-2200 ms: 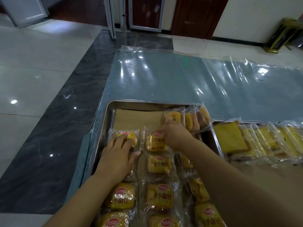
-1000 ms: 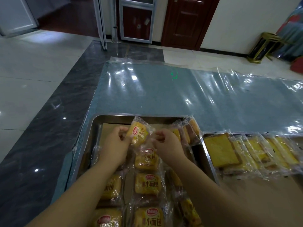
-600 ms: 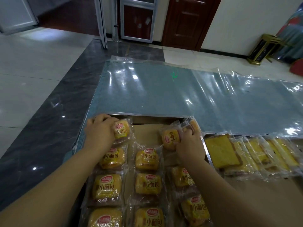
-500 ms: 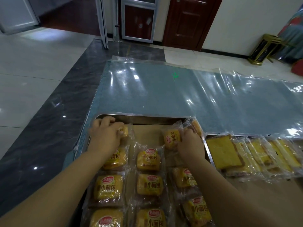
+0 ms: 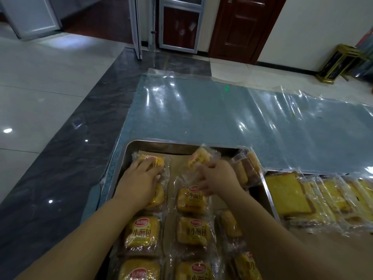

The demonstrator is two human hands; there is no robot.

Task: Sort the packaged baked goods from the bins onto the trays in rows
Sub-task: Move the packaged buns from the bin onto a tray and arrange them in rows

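A steel tray [image 5: 153,144] lined with brown paper holds rows of small yellow bread packets in clear wrap. My left hand [image 5: 141,178] lies flat with straight fingers on the packet [image 5: 155,159] at the far end of the left row. My right hand [image 5: 218,176] pinches another bread packet [image 5: 199,158] and holds it tilted above the bare paper at the far end of the middle row. Several more packets [image 5: 245,168] lean in a stack at the tray's far right corner.
A second steel tray [image 5: 269,196] to the right holds overlapping wrapped yellow cake slices [image 5: 286,193]. Both trays sit on a blue table under shiny clear plastic [image 5: 222,114]. Beyond the table's left edge lies dark marble floor [image 5: 66,148].
My left hand has flattened onto the packet it set at the far end of the left row. My right hand has lifted a packet from the right stack toward the middle row.
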